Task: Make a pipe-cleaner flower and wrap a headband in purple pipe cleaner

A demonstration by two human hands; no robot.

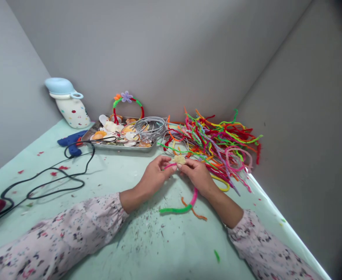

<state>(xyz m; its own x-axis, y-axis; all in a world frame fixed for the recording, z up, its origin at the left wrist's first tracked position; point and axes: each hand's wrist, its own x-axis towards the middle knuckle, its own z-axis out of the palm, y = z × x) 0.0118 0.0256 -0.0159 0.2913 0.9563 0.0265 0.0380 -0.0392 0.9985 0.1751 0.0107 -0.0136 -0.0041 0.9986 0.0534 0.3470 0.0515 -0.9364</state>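
Observation:
My left hand [155, 178] and my right hand [198, 174] meet over the pale green table [124, 182], fingers pinched together. Between them they hold a pink pipe cleaner [193, 196] with a small tan shell piece [179, 159] at the fingertips. The pink strand runs down under my right hand. Below it on the table lie a green pipe cleaner [175, 210] and an orange pipe cleaner [194, 212].
A heap of coloured pipe cleaners [217, 142] lies at the back right. A metal tray [115, 147] holds shells and grey wire hoops [149, 128]; a decorated red-green hoop [128, 102] stands behind. A blue glue gun [72, 140], its black cord [51, 181] and a white spotted container [72, 107] are left.

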